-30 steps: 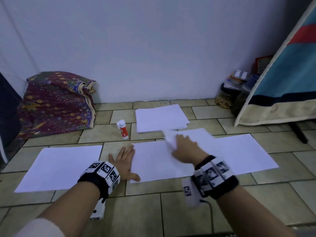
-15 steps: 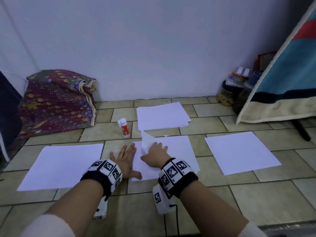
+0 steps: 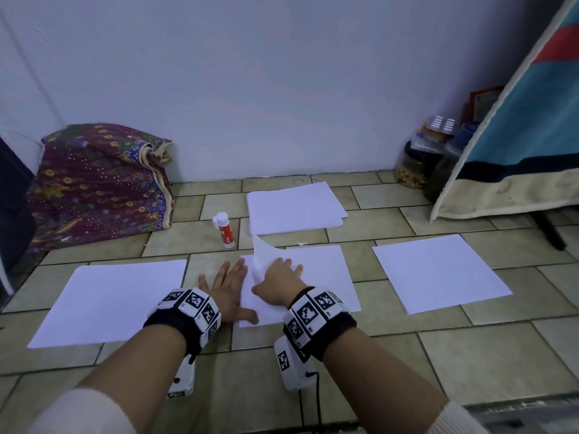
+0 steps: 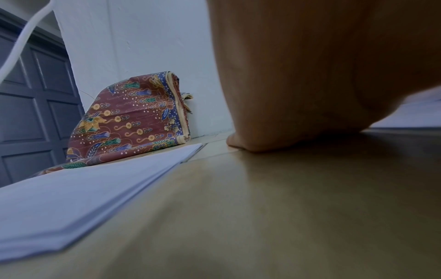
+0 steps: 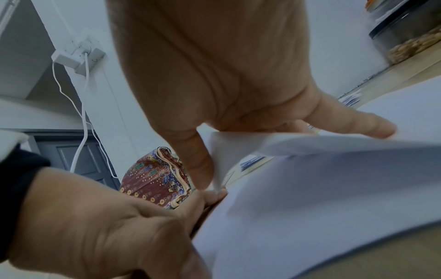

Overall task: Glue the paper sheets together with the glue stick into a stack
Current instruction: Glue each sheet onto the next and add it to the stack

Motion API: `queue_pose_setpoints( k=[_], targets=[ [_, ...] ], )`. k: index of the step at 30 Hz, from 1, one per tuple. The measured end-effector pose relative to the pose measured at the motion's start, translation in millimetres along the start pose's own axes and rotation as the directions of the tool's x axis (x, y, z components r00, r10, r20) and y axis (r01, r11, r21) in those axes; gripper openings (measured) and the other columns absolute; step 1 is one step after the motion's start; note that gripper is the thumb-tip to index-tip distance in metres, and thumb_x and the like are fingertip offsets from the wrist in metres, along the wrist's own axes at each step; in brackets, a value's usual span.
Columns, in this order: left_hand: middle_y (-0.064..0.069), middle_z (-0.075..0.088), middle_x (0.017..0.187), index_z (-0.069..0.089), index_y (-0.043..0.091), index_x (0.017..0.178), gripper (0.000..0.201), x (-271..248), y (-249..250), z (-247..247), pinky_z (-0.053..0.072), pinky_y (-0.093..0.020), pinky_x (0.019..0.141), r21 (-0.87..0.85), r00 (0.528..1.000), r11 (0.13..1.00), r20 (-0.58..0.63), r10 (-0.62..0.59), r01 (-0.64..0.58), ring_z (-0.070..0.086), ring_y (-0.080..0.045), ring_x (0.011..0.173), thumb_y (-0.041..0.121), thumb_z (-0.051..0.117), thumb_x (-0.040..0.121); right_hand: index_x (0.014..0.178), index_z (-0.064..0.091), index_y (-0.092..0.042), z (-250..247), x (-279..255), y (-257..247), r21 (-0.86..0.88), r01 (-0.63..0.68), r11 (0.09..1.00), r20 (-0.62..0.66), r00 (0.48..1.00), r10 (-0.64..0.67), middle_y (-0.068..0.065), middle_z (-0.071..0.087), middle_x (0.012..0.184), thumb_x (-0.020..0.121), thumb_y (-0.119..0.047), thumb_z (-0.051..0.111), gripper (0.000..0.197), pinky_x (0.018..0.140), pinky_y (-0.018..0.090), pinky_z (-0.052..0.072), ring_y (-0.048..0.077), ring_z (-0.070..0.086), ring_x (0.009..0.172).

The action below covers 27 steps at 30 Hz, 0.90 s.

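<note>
Your left hand [image 3: 230,285] lies flat with straight fingers, holding down the left edge of the middle sheet [image 3: 316,270] on the floor; your right hand [image 3: 279,285] pinches its lifted corner; the glue stick [image 3: 224,230] stands just beyond

A plain pale wall [image 3: 282,89] closes the far side, meeting a floor of beige tiles [image 3: 470,355] with dark grout lines. At the far left a folded batik cloth [image 3: 100,183] in maroon with floral print leans against the wall, beside a dark panelled door [image 4: 31,113]. A white charger [image 5: 78,58] with a trailing cable hangs on the wall. At the far right, jars [image 3: 413,164] stand in the corner behind a leaning blue, red and cream mattress [image 3: 517,136].
</note>
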<state>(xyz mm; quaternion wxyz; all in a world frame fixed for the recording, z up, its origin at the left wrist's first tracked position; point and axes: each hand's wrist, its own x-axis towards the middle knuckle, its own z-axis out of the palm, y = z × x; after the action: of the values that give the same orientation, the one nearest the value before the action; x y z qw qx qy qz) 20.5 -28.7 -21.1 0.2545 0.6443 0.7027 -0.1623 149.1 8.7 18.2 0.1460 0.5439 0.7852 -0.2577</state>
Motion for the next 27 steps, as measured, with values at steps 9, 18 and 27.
queue_pose_setpoints(
  k=[9, 18, 27],
  targets=[
    [0.007, -0.031, 0.155, -0.02, 0.018, 0.151, 0.114, 0.8, -0.7, 0.6, -0.008, -0.06, 0.113, -0.007, 1.0, 1.0, 0.006, -0.001, 0.001, -0.027, -0.019, 0.144, 0.059, 0.061, 0.082, 0.148, 0.003, 0.008, -1.0, -1.8, -0.8, -0.005, 0.001, 1.0, 0.01, 1.0, -0.001, 0.02, 0.005, 0.159, 0.1, -0.031, 0.041, 0.073, 0.118, 0.051, -0.001, 0.035, 0.001, 0.147],
    [0.008, -0.031, 0.155, -0.022, 0.018, 0.15, 0.115, 1.5, -0.6, 1.4, -0.008, -0.061, 0.113, 0.0, 1.0, 1.0, 0.004, -0.004, 0.004, -0.027, -0.019, 0.144, 0.059, 0.061, 0.082, 0.149, 0.005, 0.007, -2.7, -3.9, -1.8, -0.001, 0.001, 1.0, 0.013, 1.0, -0.001, 0.019, 0.007, 0.159, 0.099, -0.032, 0.043, 0.073, 0.118, 0.05, -0.001, 0.034, 0.002, 0.147],
    [0.007, -0.03, 0.155, -0.023, 0.019, 0.15, 0.116, 3.4, -1.2, 2.1, -0.008, -0.061, 0.113, -0.009, 1.0, 1.0, -0.004, -0.003, 0.003, -0.027, -0.019, 0.144, 0.059, 0.062, 0.081, 0.148, 0.005, 0.007, -2.2, -3.4, -3.9, -0.004, 0.001, 1.0, 0.021, 1.0, -0.001, 0.019, 0.008, 0.158, 0.099, -0.032, 0.043, 0.073, 0.118, 0.051, 0.0, 0.034, 0.002, 0.147]
  ],
)
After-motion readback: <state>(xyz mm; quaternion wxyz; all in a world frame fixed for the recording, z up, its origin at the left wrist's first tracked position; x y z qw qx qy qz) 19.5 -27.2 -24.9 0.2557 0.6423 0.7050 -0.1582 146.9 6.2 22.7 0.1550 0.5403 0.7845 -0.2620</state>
